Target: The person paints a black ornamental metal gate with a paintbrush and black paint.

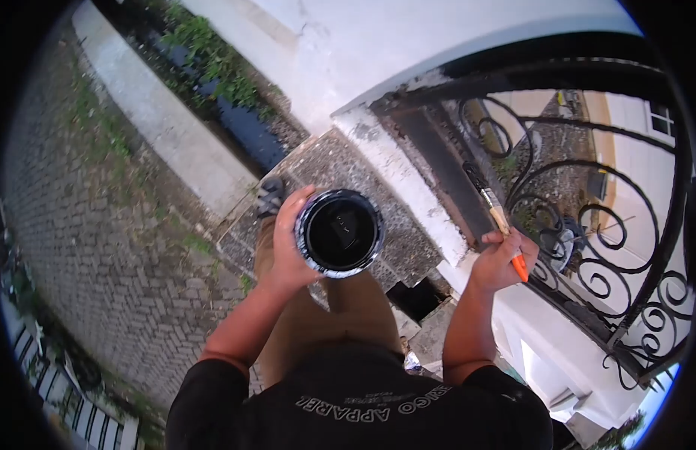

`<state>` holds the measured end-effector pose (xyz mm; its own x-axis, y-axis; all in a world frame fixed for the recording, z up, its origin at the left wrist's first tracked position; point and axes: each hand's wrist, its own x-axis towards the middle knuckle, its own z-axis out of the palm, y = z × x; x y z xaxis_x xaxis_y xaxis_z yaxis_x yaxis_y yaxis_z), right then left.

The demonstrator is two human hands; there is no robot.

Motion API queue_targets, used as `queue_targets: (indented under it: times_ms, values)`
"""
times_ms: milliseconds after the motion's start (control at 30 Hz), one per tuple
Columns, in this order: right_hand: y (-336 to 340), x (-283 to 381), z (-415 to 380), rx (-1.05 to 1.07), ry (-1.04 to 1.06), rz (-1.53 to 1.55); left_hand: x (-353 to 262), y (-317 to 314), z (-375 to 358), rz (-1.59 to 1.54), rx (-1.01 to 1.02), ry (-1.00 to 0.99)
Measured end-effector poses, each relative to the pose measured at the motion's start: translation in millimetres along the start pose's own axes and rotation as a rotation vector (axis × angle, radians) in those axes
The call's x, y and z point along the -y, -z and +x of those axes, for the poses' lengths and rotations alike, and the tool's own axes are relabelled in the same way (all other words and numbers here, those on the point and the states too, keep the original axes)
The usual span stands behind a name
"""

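My left hand [286, 247] grips a round can of black paint [339, 232] by its side, holding it level in front of me with its open top facing up. My right hand [501, 259] holds a paintbrush [496, 212] with an orange handle end and wooden shaft. The brush's dark bristles point up toward the black-painted frame [445, 161] of an ornate iron gate [610, 225]. The brush tip lies against or just over the black bar beside the white pillar edge [408, 180].
The gate's scrollwork fills the right side. A white wall rises ahead, with a white ledge [543, 345] below the gate. A grey pebbled slab [340, 165] lies underfoot. Brick paving [100, 225], a concrete kerb and a planted drain run along the left.
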<state>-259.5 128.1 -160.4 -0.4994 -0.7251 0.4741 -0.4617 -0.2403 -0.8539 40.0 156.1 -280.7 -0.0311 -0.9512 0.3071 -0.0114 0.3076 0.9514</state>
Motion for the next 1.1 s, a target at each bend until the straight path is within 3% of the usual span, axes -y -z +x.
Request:
queue_targets:
  times_ms: [200, 400, 500, 667, 733, 867, 1000, 1100]
  values:
    - [89, 11, -8, 0.104, -0.013, -0.053, -48, -43, -32, 0.072, 0.015, -0.048]
    - [154, 35, -17, -0.013, -0.235, 0.239, -75, -83, -58, 0.010, 0.093, -0.039]
    - [170, 46, -25, -0.040, -0.222, 0.394, -74, -90, -56, -0.022, 0.125, -0.059]
    - [156, 113, -38, -0.202, -0.105, 0.469, -81, -82, -35, -0.086, 0.200, -0.160]
    - [143, 138, -50, -0.004, 0.010, 0.504, -81, -77, -32, -0.107, 0.242, -0.138]
    - [108, 166, -84, 0.185, 0.089, 0.065, -77, -56, -36, -0.059, 0.271, -0.111]
    - [69, 192, -101, 0.230, 0.056, 0.003, -91, -21, -34, 0.085, 0.403, -0.143]
    - [54, 204, -109, 0.266, 0.050, -0.066, -103, -4, -40, 0.042, 0.367, -0.201]
